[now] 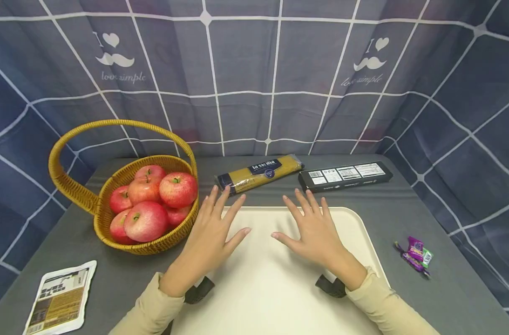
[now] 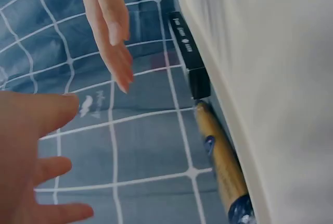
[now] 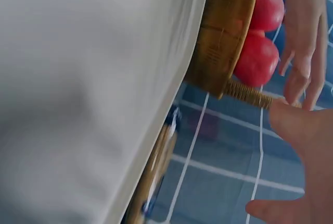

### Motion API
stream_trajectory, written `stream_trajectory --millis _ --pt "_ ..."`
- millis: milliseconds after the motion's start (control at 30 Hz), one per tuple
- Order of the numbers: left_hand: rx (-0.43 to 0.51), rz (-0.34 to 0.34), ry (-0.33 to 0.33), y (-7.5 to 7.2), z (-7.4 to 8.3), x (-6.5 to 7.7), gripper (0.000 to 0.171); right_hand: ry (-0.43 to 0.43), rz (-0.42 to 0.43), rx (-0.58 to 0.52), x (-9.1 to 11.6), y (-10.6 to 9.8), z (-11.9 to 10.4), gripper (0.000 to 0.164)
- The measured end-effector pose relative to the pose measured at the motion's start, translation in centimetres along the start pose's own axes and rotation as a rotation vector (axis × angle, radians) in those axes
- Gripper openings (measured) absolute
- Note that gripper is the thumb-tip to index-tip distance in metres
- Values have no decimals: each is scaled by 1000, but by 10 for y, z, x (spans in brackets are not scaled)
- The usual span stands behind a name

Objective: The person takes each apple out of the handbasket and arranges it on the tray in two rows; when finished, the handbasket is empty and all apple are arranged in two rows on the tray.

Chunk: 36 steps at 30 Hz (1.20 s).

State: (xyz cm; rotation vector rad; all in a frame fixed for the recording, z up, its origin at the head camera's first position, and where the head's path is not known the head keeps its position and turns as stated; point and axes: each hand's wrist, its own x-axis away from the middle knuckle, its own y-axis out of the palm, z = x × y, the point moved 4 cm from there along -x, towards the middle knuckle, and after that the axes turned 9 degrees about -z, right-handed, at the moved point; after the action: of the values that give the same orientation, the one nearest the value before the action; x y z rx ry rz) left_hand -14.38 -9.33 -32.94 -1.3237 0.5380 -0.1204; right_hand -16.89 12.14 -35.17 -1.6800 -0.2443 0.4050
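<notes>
Both hands hover over a cream tray with fingers spread and nothing in them. The left hand is over the tray's left side, close to a wicker basket of red apples. Over the tray's right half is the right hand, its fingertips pointing toward the back. Behind the tray lie a yellow packet of spaghetti and a long black box with white label panels. In the left wrist view, the left hand's thumb and fingers stand apart.
A white-edged pouch with a brown label lies at the front left. Several small purple and green wrapped sweets sit to the right of the tray. A blue-grey checked curtain rises behind and on both sides of the grey tabletop.
</notes>
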Motion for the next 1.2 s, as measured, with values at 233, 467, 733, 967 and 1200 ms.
stream_trajectory --millis 233,467,733,967,1200 --pt "182 525 101 -47 -28 48 28 -165 182 -17 -9 -10 -39 52" --pt "204 750 -269 -64 -98 98 28 -327 293 -50 -16 -7 -85 31" --pt "418 356 -735 -25 -153 131 55 -518 285 -100 -31 6 -148 37" --pt "723 243 -736 -3 -166 132 65 -682 231 -151 -55 22 -202 61" --pt "744 245 -710 1 -166 133 67 -657 308 -275 -93 19 -241 80"
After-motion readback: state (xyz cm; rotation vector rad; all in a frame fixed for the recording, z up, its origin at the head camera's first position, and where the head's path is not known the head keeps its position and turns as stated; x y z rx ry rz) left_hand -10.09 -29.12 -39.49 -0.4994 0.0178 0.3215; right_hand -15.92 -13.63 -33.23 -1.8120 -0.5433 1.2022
